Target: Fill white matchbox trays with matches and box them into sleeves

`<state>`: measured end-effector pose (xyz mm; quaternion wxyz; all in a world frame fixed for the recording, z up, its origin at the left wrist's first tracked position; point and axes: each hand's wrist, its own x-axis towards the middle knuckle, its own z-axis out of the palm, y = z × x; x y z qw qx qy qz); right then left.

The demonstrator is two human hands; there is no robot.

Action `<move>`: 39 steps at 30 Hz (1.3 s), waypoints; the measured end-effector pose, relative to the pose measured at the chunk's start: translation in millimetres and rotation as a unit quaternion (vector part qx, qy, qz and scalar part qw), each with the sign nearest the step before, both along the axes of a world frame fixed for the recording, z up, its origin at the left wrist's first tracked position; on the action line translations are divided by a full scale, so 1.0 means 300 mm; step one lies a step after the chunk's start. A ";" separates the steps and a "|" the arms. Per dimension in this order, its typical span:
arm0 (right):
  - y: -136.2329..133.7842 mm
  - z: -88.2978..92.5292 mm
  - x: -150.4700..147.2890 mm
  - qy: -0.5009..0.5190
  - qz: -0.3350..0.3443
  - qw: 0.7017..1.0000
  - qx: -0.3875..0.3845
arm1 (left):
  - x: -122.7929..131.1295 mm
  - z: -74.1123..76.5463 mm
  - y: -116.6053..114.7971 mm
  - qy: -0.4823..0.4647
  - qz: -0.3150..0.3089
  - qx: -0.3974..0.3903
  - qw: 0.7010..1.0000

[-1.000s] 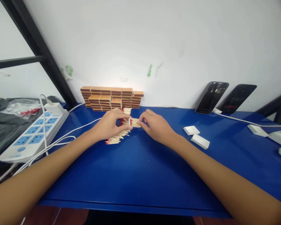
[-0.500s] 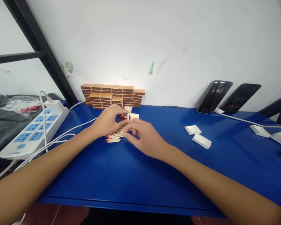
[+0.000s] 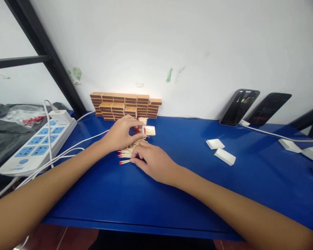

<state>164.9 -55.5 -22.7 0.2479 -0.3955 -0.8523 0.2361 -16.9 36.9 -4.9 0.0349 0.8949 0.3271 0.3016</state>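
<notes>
A small white matchbox tray [image 3: 151, 131] with matches in it lies on the blue table. My left hand [image 3: 123, 133] grips the tray's left end between thumb and fingers. Red-headed matches [image 3: 126, 151] lie in a loose heap below and beside it, partly covered by both hands. At the heap's near edge, my right hand [image 3: 152, 161] has its thumb and fingertips closed on a few matches [image 3: 125, 161]. Behind the heap stand stacked matchboxes [image 3: 131, 100] with orange tops and dark brown sides.
Two white trays [image 3: 225, 157] lie on the right of the blue table [image 3: 114, 198]. Two phones [image 3: 240, 107] lean against the wall. A power strip [image 3: 39, 146] with white cables lies at left, near a plastic bag [image 3: 23, 116] holding red bits.
My right hand has moved from beside the tray down and left to the heap's near edge, uncovering the tray. My left hand stays in place.
</notes>
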 end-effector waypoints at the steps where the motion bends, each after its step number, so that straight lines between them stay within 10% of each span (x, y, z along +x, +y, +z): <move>1: -0.003 0.003 0.003 -0.002 -0.002 1.000 -0.004 | 0.000 0.000 0.000 -0.001 0.002 0.000 1.000; 39: 0.054 0.039 0.094 0.022 -0.032 0.997 0.065 | -0.010 0.003 0.001 -0.003 -0.003 -0.004 1.000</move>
